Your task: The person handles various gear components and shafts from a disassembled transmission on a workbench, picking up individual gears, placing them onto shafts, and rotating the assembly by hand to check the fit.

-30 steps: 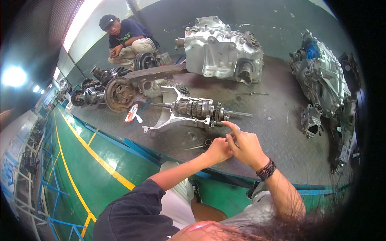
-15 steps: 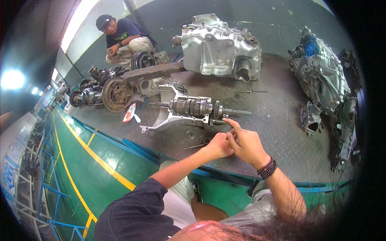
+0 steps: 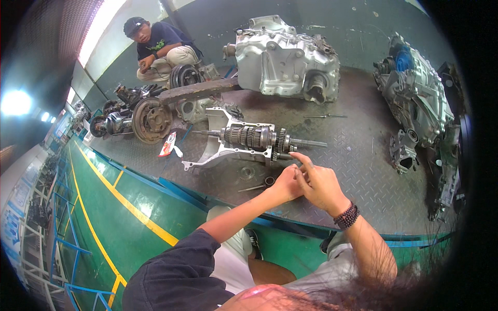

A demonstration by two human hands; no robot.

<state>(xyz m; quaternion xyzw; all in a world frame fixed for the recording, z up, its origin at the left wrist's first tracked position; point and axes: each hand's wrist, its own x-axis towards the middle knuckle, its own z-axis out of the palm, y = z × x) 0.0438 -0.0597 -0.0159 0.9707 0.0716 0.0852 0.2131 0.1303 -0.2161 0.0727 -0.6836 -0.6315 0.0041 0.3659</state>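
Gear shaft (image 3: 254, 139): lies lengthwise on the metal plate floor (image 3: 353, 155), set in a pale bracket plate (image 3: 212, 150), just beyond both hands.
Left hand (image 3: 286, 184): fingers curled, pressed against the right hand; any small item between them cannot be told.
Right hand (image 3: 322, 185): loosely closed, forefinger raised toward the shaft's bare end; beaded wristband (image 3: 346, 216) on the wrist.
Small ring (image 3: 269, 181): on the floor, just beside the left hand.
Silver gearbox casing (image 3: 285, 59): farther back.
Seated person (image 3: 158, 49): far left corner.

Dark short sleeve (image 3: 176, 269), beaded wristband (image 3: 346, 215), grey trousers (image 3: 332, 274)
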